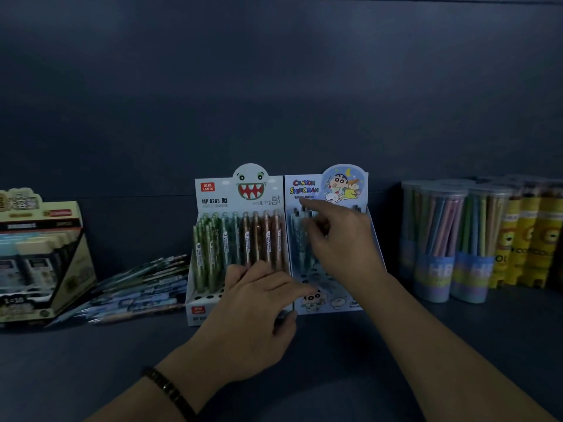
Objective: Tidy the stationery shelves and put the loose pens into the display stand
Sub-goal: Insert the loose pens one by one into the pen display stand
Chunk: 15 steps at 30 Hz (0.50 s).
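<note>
Dim shelf [91, 360], loose pens [143, 284] left of left hand [256, 303] and right hand [344, 242].

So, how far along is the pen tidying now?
The monster stand looks mostly filled. The right hand is at the back row of the Shinchan stand; the left hand rests on the stands' fronts. Left: a pile of loose pens beside the monster stand, and empty holes.

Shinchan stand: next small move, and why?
Probably send the left hand to the loose pens for one: it lies flat, holding nothing, while the Shinchan stand shows empty front holes and the right hand reaches its back row.
</note>
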{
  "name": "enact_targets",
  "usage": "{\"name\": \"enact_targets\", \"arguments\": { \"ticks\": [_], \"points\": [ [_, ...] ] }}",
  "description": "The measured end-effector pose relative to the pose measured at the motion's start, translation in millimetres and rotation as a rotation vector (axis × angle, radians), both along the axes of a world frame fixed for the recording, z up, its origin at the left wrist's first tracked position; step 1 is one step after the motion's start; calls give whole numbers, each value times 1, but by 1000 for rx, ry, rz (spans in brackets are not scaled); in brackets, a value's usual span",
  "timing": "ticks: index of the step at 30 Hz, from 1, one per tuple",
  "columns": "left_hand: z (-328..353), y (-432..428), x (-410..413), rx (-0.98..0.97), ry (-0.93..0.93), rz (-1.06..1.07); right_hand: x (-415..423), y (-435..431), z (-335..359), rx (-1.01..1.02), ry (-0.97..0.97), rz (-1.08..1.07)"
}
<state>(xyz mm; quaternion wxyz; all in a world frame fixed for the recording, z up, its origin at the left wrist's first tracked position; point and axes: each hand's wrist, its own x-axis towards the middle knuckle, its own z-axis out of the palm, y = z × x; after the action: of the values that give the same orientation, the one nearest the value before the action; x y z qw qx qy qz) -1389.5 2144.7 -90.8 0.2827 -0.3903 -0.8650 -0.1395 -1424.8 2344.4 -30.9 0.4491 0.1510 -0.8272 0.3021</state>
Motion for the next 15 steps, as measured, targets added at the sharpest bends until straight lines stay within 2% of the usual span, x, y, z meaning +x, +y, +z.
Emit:
{"name": "enact_targets", "arguments": {
  "ticks": [6, 10, 15],
  "points": [
    [0, -2, 0, -14, -8, -12, 8, 3, 2, 79, -121, -25],
    [0, -3, 1, -23, -13, -17, 13, 4, 2, 61, -212, -15],
    [1, -4, 1, -14, 32, -33, 18, 1, 1, 32, -184, -11]
  ]
}}
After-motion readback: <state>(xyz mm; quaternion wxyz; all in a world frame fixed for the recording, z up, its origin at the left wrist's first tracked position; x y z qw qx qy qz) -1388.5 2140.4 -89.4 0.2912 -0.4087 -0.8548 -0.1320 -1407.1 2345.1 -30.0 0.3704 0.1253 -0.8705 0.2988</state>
